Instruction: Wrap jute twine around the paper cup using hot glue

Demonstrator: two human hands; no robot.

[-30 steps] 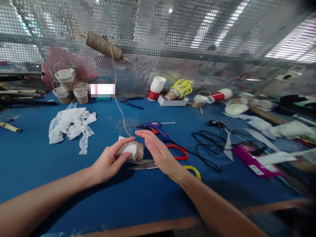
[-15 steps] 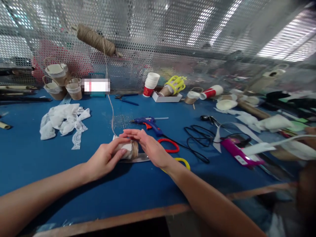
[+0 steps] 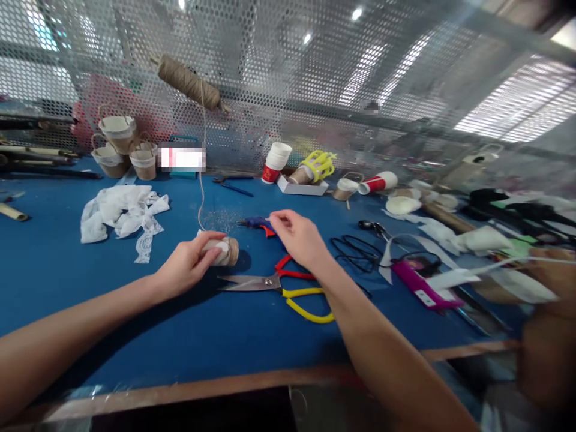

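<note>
My left hand (image 3: 186,264) is closed round a small twine-wrapped cup (image 3: 233,252) lying on its side, with white lace about it. A strand of twine (image 3: 201,198) runs down from the twine spool (image 3: 189,81) to this cup. Over the back of a blue glue gun (image 3: 254,222), my right hand (image 3: 299,237) has its fingers curled and closed on the gun, hiding its rear and the glue stick. The gun's nozzle points left. Scissors (image 3: 252,283) with one red and one yellow handle lie below, partly under my right forearm.
White lace (image 3: 112,210) lies heaped at left, near several twine-wrapped buckets (image 3: 144,165). Pliers (image 3: 236,188), stacked paper cups (image 3: 275,162) and a white box (image 3: 303,188) stand behind. A black cord (image 3: 355,255) and a purple power strip (image 3: 418,285) lie right, near another person's hand (image 3: 558,273).
My right hand has left the cup and moved right and up onto the glue gun. My left hand keeps the cup, now shifted slightly left, and the scissors show more fully.
</note>
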